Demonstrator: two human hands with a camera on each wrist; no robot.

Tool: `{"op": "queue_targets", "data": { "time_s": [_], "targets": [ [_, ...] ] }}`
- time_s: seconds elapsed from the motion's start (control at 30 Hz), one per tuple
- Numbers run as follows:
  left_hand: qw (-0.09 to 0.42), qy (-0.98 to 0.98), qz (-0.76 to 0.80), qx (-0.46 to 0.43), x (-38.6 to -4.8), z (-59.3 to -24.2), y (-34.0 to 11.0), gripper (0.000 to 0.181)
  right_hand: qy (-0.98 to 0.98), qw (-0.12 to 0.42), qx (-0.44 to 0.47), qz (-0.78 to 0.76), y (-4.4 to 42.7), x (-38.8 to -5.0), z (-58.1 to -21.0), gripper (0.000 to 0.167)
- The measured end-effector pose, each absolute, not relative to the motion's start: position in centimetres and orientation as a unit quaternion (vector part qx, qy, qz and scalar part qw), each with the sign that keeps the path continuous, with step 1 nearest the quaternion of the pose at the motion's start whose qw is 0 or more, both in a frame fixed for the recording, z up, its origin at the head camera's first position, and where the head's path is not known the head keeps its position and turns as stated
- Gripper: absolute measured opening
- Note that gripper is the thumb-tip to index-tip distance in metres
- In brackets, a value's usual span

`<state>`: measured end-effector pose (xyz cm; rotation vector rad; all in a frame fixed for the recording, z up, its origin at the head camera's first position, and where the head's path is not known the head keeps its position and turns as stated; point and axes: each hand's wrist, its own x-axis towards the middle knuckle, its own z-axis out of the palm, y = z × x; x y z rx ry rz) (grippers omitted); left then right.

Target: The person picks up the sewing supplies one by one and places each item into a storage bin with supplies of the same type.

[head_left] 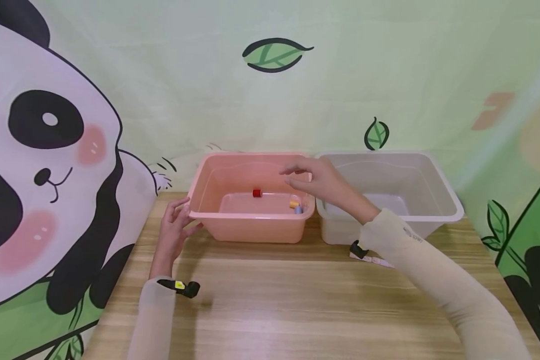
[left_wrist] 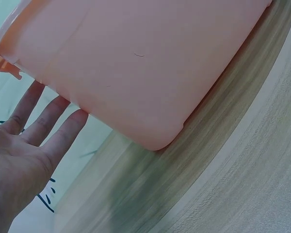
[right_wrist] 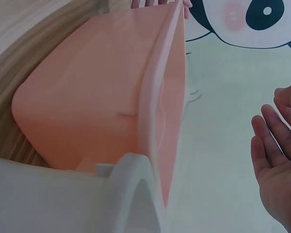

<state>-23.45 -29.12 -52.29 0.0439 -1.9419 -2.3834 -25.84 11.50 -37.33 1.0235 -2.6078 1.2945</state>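
A pink plastic tub (head_left: 252, 230) stands on the table, and its side fills much of the left wrist view. Inside lie a small red block (head_left: 257, 193), a small yellow piece (head_left: 294, 204) and a small blue-grey piece (head_left: 298, 210). My left hand (head_left: 175, 225) touches the tub's left end near the rim, with fairly straight fingers (left_wrist: 48, 116) against its wall. Over the tub's right end hovers my right hand (head_left: 319, 177), its fingers loosely bent. Nothing shows in the right hand, which is apart from the tub in the right wrist view (right_wrist: 281, 179).
A light grey tub (head_left: 432, 220) stands just right of the pink one. A pale strip-like item (head_left: 378, 261) lies before it on the wooden table (head_left: 270, 300), partly behind the right sleeve. A printed panda cloth (head_left: 184, 90) hangs behind.
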Motion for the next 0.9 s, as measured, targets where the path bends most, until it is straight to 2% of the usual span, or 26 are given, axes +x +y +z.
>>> {"op": "queue_targets", "data": {
  "time_s": [0.3,0.57,0.9],
  "targets": [
    [0.033,-0.632,-0.774,0.014,-23.5,-52.3,-29.1,0.029,-0.84,0.013,0.331,0.429,12.2,-24.4,-38.1,0.024],
    [0.032,-0.635,-0.772,0.016,-23.4,-52.3,-29.1,0.03,-0.833,0.051,0.373,0.406,12.9,-23.6,-39.0,0.023],
    [0.035,-0.634,-0.772,0.01,-23.4,-52.4,-29.1,0.03,-0.843,0.052,0.364,0.392,13.8,-22.2,-40.3,0.024]
  ]
}}
